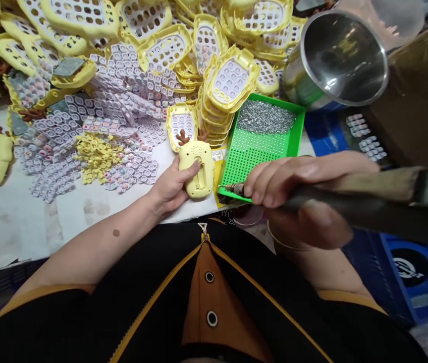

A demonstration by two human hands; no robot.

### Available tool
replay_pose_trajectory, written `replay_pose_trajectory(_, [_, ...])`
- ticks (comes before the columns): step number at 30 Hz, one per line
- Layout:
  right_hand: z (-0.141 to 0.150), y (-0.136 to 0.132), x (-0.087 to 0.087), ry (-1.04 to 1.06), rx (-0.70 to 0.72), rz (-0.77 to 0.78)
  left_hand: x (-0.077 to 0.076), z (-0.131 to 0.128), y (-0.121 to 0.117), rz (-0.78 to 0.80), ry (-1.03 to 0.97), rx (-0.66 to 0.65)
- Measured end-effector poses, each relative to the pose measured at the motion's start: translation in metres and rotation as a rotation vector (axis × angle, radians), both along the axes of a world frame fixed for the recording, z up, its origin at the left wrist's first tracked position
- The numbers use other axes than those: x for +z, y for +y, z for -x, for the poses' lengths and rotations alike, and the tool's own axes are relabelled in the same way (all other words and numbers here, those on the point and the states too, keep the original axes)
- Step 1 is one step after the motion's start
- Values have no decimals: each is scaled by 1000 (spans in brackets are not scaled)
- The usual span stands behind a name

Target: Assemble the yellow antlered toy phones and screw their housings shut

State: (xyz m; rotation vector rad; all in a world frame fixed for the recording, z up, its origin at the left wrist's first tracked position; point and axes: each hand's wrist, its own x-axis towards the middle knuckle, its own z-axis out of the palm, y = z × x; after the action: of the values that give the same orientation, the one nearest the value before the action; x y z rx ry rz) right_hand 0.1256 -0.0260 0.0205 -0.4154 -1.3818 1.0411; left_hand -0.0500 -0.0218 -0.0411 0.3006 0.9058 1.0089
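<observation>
My left hand [174, 187] is closed around a pale yellow toy phone [195, 151] with brown antlers. Its back faces up, showing a battery compartment, and my thumb lies across it. In my right hand [297, 186] is a dark power screwdriver [373, 196], its bit pointing left, over the near edge of a green perforated tray [226, 156]. The bit is apart from the toy phone. Small silver screws [265, 117] are heaped at the tray's far end.
Stacked yellow shells [232, 80] stand behind the toy. Button sheets [123, 96] and small yellow parts [98, 156] lie in piles at left. A steel pot [293, 75] stands at back right beside a cardboard box [426, 91]. A blue crate [399, 302] is at lower right.
</observation>
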Motion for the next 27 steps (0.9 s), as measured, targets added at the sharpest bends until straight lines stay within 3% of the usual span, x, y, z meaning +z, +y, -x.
replay_pose_trajectory(3, [8, -10, -6, -27, 108, -4, -1, 0, -1, -20, -12, -5])
replay_pose_trajectory(11, [16, -7, -28, -1, 116, -8, 0, -3, -2, -29, 22, -4])
replay_pose_trajectory(16, [20, -4, -26, -96, 203, -54, 0, -2, -2, -35, 26, 2])
replay_pose_trajectory(22, [23, -10, -26, -39, 172, -44, 1, 0, -2, -22, 14, -18])
replay_pose_trajectory(27, [12, -19, -7, -129, 166, -42, 2, -2, -1, 0, 24, -4])
